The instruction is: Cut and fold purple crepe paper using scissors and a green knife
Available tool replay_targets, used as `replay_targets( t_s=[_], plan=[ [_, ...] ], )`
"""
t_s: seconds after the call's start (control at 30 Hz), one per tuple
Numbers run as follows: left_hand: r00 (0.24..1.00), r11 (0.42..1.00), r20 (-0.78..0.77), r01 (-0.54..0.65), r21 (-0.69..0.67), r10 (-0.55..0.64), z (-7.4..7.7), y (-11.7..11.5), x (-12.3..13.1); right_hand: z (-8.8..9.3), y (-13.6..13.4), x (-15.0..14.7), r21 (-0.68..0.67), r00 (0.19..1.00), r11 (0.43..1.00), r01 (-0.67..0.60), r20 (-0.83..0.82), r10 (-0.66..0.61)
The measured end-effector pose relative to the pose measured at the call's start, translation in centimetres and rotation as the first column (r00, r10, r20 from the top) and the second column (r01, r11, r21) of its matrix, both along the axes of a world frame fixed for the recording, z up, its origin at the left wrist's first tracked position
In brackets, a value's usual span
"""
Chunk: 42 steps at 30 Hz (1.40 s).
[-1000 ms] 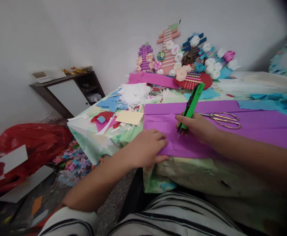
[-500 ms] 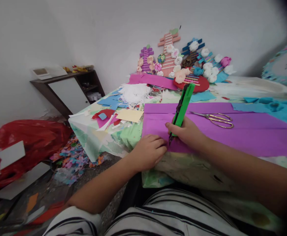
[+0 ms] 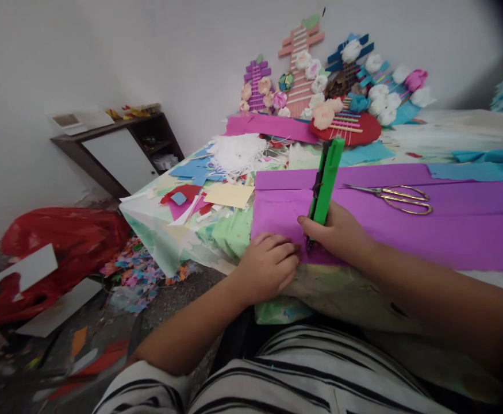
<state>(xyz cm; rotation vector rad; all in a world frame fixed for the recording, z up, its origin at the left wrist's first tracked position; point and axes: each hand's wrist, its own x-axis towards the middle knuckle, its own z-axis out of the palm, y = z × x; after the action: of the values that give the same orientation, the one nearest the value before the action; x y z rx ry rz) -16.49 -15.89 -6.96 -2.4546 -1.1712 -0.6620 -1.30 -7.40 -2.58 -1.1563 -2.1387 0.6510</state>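
A large sheet of purple paper (image 3: 410,236) lies along the front edge of the table, with fold lines running lengthwise. My right hand (image 3: 341,231) is closed around a green utility knife (image 3: 329,181), held steeply upright. Its dark tip points down at the paper near the front edge. Just left of the tip, my left hand (image 3: 271,265) rests on the paper's front left part, fingers together, slightly bent and lying on the sheet; its thumb is hidden. Gold-handled scissors (image 3: 400,198) lie on the paper beyond my right hand.
Paper scraps and white shredded strands (image 3: 239,152) cover the table's left side. Flower-decorated crafts (image 3: 305,75) lean against the wall behind. Blue crepe paper (image 3: 488,164) lies at right. A red plastic bag (image 3: 65,236) and colourful scraps (image 3: 137,270) are on the floor.
The view has shifted slightly, so the scissors and crafts appear farther right. Both hands keep their hold and place on the purple paper; the knife appears slightly farther right.
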Motion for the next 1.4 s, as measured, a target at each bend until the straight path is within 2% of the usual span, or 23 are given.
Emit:
replay_targets(
  t_s=[0.13, 0.37, 0.5, 0.63, 0.8, 0.93, 1.27, 1.4],
  plan=[
    [1.0, 1.0, 0.006, -0.014, 0.013, 0.013, -0.1, 0.0, 0.2, -0.3, -0.1, 0.0, 0.062, 1.0, 0.998, -0.021, 0.004, 0.021],
    [1.0, 1.0, 0.026, -0.018, 0.02, 0.018, 0.0, -0.1, 0.2, -0.2, 0.3, -0.4, -0.02, 0.997, 0.997, -0.078, 0.014, 0.078],
    [0.999, 1.0, 0.051, -0.006, 0.023, 0.005, -0.2, 0.0, 0.1, -0.1, 0.3, -0.5, -0.062, 0.999, 0.997, -0.037, 0.009, 0.038],
    [0.993, 0.997, 0.117, 0.002, 0.077, -0.011, -0.4, 0.0, 0.2, 0.0, 0.0, -0.1, -0.082, 0.994, 0.994, 0.075, -0.069, -0.081],
    [0.991, 0.998, 0.132, -0.008, 0.069, -0.001, -0.4, 0.0, 0.5, 0.1, 0.0, 0.2, -0.107, 0.998, 0.994, 0.001, -0.065, -0.008],
    [0.992, 0.998, 0.125, -0.007, 0.055, 0.0, -0.4, -0.1, 0.4, -0.1, 0.2, 0.2, -0.132, 0.998, 0.991, 0.032, -0.052, -0.039],
    [0.991, 0.997, 0.132, -0.023, 0.069, 0.014, -0.3, -0.2, 0.4, -0.3, -0.2, 0.5, -0.007, 0.996, 1.0, -0.015, -0.086, 0.014],
    [0.99, 0.998, 0.139, -0.03, 0.056, 0.022, -0.4, -0.2, 0.4, -0.1, -0.4, 0.5, -0.005, 0.998, 1.0, 0.012, -0.056, -0.012]
  ],
)
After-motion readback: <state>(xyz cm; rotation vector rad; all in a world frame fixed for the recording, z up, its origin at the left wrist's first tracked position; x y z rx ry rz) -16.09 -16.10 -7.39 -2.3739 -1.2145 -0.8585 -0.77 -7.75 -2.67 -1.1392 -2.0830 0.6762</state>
